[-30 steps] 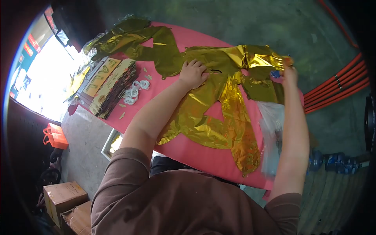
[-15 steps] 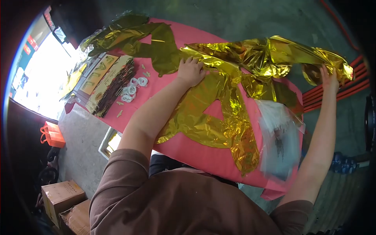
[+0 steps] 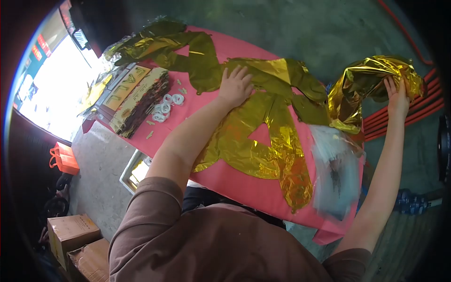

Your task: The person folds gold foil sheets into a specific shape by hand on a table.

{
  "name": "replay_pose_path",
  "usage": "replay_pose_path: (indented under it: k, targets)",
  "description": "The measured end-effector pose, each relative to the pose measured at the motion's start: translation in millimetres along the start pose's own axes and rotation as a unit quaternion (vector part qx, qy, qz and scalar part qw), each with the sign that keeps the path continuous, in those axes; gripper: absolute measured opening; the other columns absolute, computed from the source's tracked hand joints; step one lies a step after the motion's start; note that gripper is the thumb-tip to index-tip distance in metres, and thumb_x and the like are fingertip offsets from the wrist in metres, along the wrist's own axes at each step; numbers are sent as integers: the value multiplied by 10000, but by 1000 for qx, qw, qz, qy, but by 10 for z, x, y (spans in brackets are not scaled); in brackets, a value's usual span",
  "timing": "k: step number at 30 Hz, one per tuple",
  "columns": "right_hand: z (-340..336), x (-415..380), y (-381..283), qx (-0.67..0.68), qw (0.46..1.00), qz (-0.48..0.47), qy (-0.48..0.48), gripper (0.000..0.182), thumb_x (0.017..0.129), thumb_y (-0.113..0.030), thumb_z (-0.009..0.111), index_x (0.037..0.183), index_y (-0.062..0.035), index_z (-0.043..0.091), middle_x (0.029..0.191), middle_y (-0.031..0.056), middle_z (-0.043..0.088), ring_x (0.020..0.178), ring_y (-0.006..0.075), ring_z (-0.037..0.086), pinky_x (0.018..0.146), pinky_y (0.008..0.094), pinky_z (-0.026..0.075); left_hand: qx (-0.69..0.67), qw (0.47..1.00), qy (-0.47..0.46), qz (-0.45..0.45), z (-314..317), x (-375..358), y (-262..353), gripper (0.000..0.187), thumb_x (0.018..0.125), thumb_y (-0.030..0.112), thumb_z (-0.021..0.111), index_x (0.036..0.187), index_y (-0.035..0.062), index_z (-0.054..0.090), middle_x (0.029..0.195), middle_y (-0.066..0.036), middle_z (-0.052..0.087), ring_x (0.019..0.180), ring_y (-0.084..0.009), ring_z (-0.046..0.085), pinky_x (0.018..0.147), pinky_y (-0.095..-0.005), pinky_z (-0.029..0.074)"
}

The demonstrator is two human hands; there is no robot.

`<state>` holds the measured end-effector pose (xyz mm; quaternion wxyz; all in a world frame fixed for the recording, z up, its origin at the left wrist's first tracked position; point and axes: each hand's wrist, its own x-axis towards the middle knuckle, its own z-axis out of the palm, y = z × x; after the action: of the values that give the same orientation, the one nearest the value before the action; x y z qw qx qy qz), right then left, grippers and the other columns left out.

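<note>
Several deflated gold foil balloons are spread over a pink-covered table. My left hand [image 3: 236, 88] lies open on the flat gold foil, fingers spread, at the top of an A-like foil balloon [image 3: 244, 145] with a triangular gap. Out past the table's right end, my right hand [image 3: 397, 97] grips a crumpled, looped gold foil balloon [image 3: 347, 103]. A flat stretch of foil [image 3: 268, 70] runs along the far side, between my hands. Another gold foil balloon [image 3: 203, 61] lies flat at the far left.
The pink table cover [image 3: 230, 185] carries white ribbon rolls [image 3: 162, 109], printed packs [image 3: 136, 101] and clear plastic bags [image 3: 333, 174]. Red pipes [image 3: 378, 127] run along the floor at right. Cardboard boxes [image 3: 73, 232] and an orange bag [image 3: 64, 158] stand at left.
The raised foil between my hands has dropped flat at the middle, while its right part bunches into a loop at my right hand. My left fingers have spread apart.
</note>
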<state>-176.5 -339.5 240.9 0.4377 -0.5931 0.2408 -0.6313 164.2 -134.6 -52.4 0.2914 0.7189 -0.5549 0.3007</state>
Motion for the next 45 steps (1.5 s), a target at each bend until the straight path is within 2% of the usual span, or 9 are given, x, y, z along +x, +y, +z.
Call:
replay_pose_path:
  k: [4,6,9,14,17,30,38,41,45]
  targets:
    - [347,-322,-123,-49,997,-13,-52,410,952,-134,468,1326,-6,356,1302,128,449,1143,345,518,933,438,495,-137,988,-66,8,-167,47,-21,287,830,314,530,1016,106,598,1047,-82,596,1071,-261,534,895,-473,391]
    - [351,-376,-129,-42,994,-35,-93,398,956,-132,459,1319,8,371,1304,130,452,1135,352,525,942,426,486,-175,954,-231,71,-388,59,-73,227,834,298,534,932,105,605,1000,-73,606,1029,-272,551,854,-454,411]
    - [387,-555,-167,-43,987,-62,-141,385,965,-149,441,1307,21,389,1301,133,459,1140,349,524,951,418,474,-196,917,-322,129,-733,-44,-95,290,863,324,513,1044,115,603,1101,-101,588,1118,-294,512,915,-474,390]
    - [459,-1378,-93,-163,926,-139,-311,382,955,-139,431,1288,48,440,1298,139,497,1178,263,508,994,378,411,-194,916,-307,170,-895,-503,30,449,895,369,485,1269,122,484,1342,-142,432,1290,-308,354,1038,-523,276]
    - [581,-2000,-96,-347,805,-288,-386,434,812,-101,579,1230,5,539,1283,182,518,1150,295,538,978,381,420,-167,916,-334,146,-932,-575,105,505,897,355,489,1336,118,413,1409,-145,355,1333,-307,288,1063,-547,225]
    - [494,-3420,402,-464,670,-190,-547,413,758,-57,565,1171,-70,573,1203,136,564,958,282,610,773,372,496,-179,927,-307,121,-912,-588,95,494,818,303,541,1269,114,465,1384,-113,375,1337,-288,261,1060,-575,220]
    - [558,-2927,248,-407,704,-38,-580,371,796,-17,534,1163,-53,581,1267,134,531,1108,314,542,905,370,460,-169,915,-352,103,-939,-549,98,527,821,216,517,1324,106,403,1412,-137,332,1360,-288,225,1075,-566,181]
    - [824,-2929,577,-364,794,-34,-485,359,838,-78,545,1195,-48,560,1308,148,493,1153,321,509,957,355,423,-175,921,-332,107,-881,-651,100,507,824,254,523,1295,93,430,1394,-137,357,1345,-295,255,1066,-571,202]
    - [1099,-3095,1114,-380,792,-120,-463,438,882,-191,537,1291,-47,472,1396,167,386,1271,324,388,1045,387,321,-154,927,-319,125,-883,-604,86,520,830,313,537,1272,57,443,1384,-147,370,1332,-305,285,1061,-567,220]
